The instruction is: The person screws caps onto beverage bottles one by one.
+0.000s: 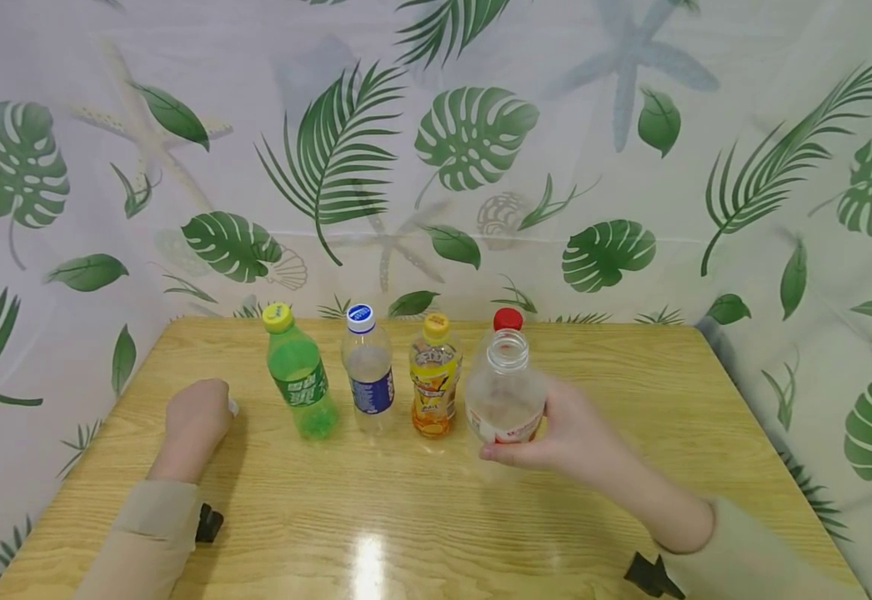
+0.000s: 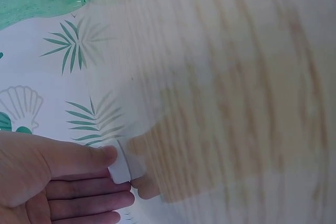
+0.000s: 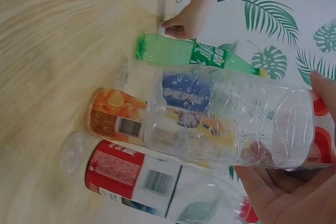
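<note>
My right hand [image 1: 556,429] grips a clear plastic bottle [image 1: 502,408] around its label, thumb across the near side. The bottle's neck is bare, with no cap, and its red and white label shows partly under the fingers. In the right wrist view its ridged clear body [image 3: 262,116] overlaps the other bottles. Over on the left, my left hand [image 1: 197,417] is close over the table and pinches a small white cap [image 2: 119,167] between thumb and index finger. The green bottle [image 1: 297,371] stands nearest to this hand.
Right of the green bottle stand a blue-labelled bottle [image 1: 370,387] with a white cap and an orange-labelled drink bottle [image 1: 436,392]. A red-capped bottle [image 3: 126,179] stands behind the held one. The wooden table [image 1: 406,517] ends at a leaf-patterned cloth [image 1: 601,167].
</note>
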The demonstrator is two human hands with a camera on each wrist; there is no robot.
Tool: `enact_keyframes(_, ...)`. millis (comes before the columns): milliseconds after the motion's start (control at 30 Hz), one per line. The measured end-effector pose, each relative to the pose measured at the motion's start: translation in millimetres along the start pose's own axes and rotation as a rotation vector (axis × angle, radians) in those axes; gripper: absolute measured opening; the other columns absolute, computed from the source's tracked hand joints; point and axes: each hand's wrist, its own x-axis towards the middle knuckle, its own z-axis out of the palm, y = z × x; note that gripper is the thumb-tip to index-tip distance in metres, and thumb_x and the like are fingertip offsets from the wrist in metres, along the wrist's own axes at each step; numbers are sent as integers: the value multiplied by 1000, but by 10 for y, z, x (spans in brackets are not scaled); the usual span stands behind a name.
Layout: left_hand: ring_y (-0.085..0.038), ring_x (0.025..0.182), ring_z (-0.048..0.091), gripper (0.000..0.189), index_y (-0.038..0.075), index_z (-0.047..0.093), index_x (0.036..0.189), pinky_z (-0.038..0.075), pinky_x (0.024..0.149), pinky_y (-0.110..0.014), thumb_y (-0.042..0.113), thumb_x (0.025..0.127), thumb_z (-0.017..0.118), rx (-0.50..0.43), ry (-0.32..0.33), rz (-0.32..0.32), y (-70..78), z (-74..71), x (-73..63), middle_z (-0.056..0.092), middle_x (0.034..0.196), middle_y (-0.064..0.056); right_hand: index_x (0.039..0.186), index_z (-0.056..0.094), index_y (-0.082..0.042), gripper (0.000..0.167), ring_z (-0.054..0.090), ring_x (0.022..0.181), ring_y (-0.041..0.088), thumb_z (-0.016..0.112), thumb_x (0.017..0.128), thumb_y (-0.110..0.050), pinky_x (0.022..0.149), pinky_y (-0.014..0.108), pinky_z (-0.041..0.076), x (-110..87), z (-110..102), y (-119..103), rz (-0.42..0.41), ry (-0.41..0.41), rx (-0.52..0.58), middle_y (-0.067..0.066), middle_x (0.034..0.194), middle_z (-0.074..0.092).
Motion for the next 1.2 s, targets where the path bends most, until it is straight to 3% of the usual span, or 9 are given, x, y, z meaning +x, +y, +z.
enact_keyframes(167, -28, 71, 58, 21, -1, 63, 79, 56, 64, -47, 5, 99, 61, 0, 7, -1, 3, 3, -12, 67, 81, -20, 130, 67, -6, 70, 71, 115, 26, 100, 72, -25, 100, 44, 57, 6, 139, 100, 8, -17, -6, 7, 122, 77)
enact_keyframes(367, -28, 70, 57, 22, 0, 61, 79, 56, 64, -47, 7, 100, 62, 3, 4, -4, 2, -1, -31, 66, 80, -19, 131, 67, -7, 67, 71, 118, 28, 99, 73, -20, 104, 46, 56, 18, 269, 205, -26, -32, 58, 8, 125, 76)
enact_keyframes(533, -27, 69, 55, 23, 1, 61, 78, 55, 62, -45, 7, 100, 62, 3, 13, 2, -3, 12, -37, 65, 78, -18, 132, 66, -8, 67, 70, 121, 29, 98, 74, -18, 108, 49, 53, 36, 341, 276, -4, -53, 97, 8, 128, 75)
enact_keyframes(1200, -27, 69, 57, 23, 3, 59, 76, 54, 61, -42, 4, 99, 58, 0, -10, -22, -5, 12, -19, 66, 79, -17, 136, 63, -4, 73, 69, 123, 35, 98, 74, -20, 106, 52, 54, 90, 532, 475, 37, -46, 60, 13, 130, 73)
